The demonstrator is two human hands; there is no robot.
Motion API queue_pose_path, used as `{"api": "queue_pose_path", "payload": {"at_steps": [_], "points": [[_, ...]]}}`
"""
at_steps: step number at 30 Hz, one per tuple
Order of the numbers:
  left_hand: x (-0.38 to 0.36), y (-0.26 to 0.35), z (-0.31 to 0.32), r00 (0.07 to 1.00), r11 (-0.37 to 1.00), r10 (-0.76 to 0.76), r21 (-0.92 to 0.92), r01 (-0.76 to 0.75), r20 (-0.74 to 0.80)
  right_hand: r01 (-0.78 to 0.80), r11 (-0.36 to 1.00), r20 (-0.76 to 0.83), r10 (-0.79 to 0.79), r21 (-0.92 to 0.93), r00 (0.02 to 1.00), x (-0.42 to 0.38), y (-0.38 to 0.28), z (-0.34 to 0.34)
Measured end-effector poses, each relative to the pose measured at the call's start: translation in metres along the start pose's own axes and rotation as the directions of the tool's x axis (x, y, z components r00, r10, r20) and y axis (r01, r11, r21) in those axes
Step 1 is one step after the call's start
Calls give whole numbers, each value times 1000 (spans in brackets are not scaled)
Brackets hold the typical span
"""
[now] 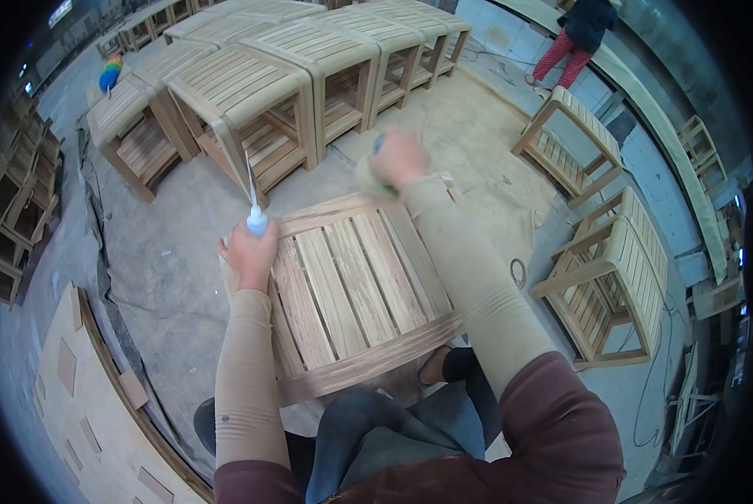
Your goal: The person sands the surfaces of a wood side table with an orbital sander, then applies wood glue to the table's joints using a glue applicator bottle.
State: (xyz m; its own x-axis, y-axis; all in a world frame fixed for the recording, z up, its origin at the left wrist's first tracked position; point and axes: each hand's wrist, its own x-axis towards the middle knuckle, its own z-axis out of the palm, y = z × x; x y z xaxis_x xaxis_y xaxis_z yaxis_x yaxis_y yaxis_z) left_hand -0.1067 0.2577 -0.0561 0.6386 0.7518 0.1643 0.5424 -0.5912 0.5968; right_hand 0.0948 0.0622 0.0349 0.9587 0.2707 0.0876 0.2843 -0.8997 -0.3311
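A slatted wooden stool [343,269] stands before my knees, its top facing up. At its far left corner, my left hand [252,254] is closed round a small squeeze bottle [257,222] with a white cap and a long thin nozzle pointing up. Beyond the stool's far edge, my right hand [403,158] is smeared by motion. It is closed on a pale, rounded thing [371,178] with a bluish part, too blurred to name. Both forearms wear beige sleeves.
Rows of similar slatted stools [242,84] stand beyond. More stools [611,269] lie on their sides at right. A board with small wooden pieces [82,403] is at lower left, stacked frames [15,202] at far left. Another person [579,38] stands at upper right.
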Motion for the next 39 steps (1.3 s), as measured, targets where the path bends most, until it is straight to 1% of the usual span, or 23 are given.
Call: {"api": "queue_pose_path", "payload": {"at_steps": [3,4,5,7,9,14,17,19,20,22,23,25,26,28,29,31,35,37,38,39], "points": [[-1,1,-3,1000,999,22,23,-22,4,37,999,14,-38,35,999,-17,-16,0],[-2,3,-4,999,999,33,29,-33,14,62,997,29,-63,45,998,-19,-13,0],[-3,5,-7,999,999,28,15,-29,29,49,998,31,-51,49,998,-19,-6,-1],[-3,5,-5,999,1000,20,6,-21,51,33,998,-16,-32,54,999,-13,8,-3],[1,-1,1,1000,999,29,22,-30,5,2,999,-13,-1,37,1000,-3,30,-13],[4,-1,7,1000,999,0,53,1,-15,-109,991,-63,104,-78,993,29,104,-31],[1,5,3,1000,998,-9,59,9,-5,-101,990,-72,95,-94,993,42,143,-37],[2,6,2,1000,998,-22,58,22,-4,-36,995,-72,43,97,996,55,172,-34],[3,5,4,1000,998,-12,59,12,-9,-24,995,-60,30,93,998,60,182,-33],[3,3,6,1000,998,-21,58,22,-18,-89,925,93,58,370,994,64,203,-33],[4,4,5,1000,998,-18,63,18,-9,-78,928,103,43,364,994,67,214,-30],[4,3,5,999,997,-34,64,35,-13,-206,806,276,56,555,960,71,235,-20],[5,4,6,1000,998,-22,62,23,-21,-195,812,282,39,550,959,72,242,-15],[2,4,6,999,998,-19,63,22,-37,-403,544,441,66,736,895,69,252,-5],[2,6,5,999,998,-24,64,26,-28,-397,547,442,54,737,896,68,256,0],[5,5,4,999,997,-29,64,31,-29,-484,462,482,131,744,866,67,259,6],[3,7,3,999,998,-35,49,36,-15,-473,516,506,85,715,858,68,249,-4],[3,9,1,999,999,-34,39,34,-13,-348,641,359,120,684,926,60,225,-20],[3,7,3,999,999,-26,33,27,-36,-345,645,354,123,681,927,59,217,-27],[2,6,4,998,999,-20,26,22,-58,-214,805,262,75,554,962,60,208,-34]]}}
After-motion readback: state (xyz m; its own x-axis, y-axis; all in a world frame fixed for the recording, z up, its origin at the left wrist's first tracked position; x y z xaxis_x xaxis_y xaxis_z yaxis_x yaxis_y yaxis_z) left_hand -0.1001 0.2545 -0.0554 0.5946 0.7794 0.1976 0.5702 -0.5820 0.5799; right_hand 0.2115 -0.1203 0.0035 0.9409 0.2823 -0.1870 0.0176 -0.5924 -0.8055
